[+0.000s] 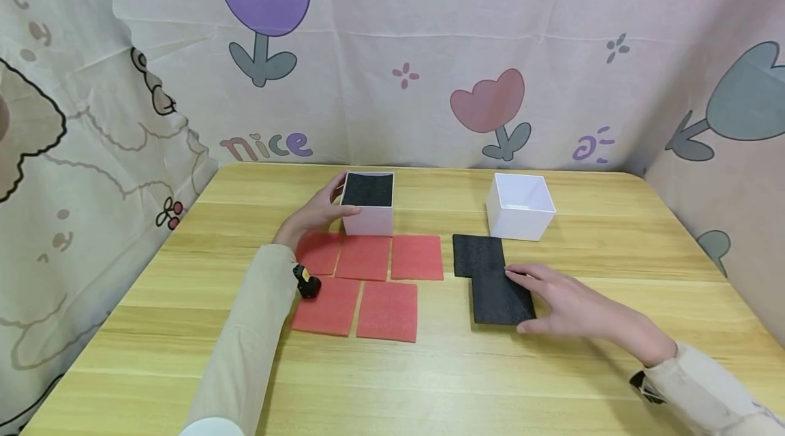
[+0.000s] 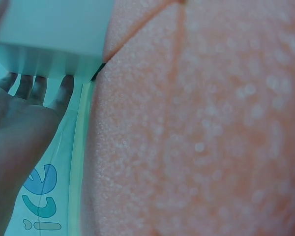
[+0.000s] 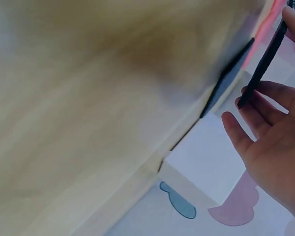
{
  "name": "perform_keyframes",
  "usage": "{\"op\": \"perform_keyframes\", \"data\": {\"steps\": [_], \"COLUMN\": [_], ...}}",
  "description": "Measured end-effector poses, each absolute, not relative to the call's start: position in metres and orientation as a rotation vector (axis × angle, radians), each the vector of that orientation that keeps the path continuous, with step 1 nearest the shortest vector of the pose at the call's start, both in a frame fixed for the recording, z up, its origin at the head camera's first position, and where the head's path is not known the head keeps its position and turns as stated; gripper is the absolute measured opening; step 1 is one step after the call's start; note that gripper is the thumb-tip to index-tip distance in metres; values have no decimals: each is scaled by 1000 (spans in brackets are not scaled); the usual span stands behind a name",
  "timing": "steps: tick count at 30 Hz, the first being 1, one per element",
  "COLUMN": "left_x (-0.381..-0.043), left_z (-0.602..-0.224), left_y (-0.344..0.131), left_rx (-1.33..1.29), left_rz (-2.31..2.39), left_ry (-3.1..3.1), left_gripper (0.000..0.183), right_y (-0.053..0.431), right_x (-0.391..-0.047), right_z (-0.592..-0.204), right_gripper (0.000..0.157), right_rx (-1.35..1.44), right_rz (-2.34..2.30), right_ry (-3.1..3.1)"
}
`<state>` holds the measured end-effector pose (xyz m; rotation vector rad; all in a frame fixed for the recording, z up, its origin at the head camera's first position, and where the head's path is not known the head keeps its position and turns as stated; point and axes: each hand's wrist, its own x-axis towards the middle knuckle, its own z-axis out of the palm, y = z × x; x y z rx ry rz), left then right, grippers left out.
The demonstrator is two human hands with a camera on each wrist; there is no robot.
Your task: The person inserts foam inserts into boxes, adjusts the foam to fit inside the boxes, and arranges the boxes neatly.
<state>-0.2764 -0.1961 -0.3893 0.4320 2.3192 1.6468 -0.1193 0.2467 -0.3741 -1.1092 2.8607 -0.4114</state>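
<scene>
My left hand (image 1: 319, 210) grips the left white box (image 1: 368, 221), thumb along its front and fingers round its left side. A black square sheet (image 1: 368, 189) shows inside that box, just below the rim. With my right hand (image 1: 567, 303) I pinch another black square sheet (image 1: 499, 300) by its right edge. The right wrist view shows this held sheet (image 3: 265, 59) edge-on, raised off the wooden table. One more black sheet (image 1: 472, 252) lies flat, partly covered by the held one in the head view.
Several red square sheets (image 1: 386, 311) lie in two rows in front of the left box. A second white box (image 1: 521, 221), open at the top, stands at the back right of the wooden table (image 1: 441, 381). Behind the table hangs a printed cloth (image 1: 380, 109).
</scene>
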Motion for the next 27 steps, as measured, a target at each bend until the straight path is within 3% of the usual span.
{"op": "perform_keyframes", "data": {"steps": [27], "left_x": [-277], "left_z": [-393], "left_y": [-197], "left_rx": [421], "left_rz": [1632], "left_ry": [2344], "left_gripper": [95], "right_y": [179], "right_x": [-182], "right_z": [-348], "right_gripper": [79], "right_rx": [-1175], "right_rz": [-493], "right_ry": [2870]}}
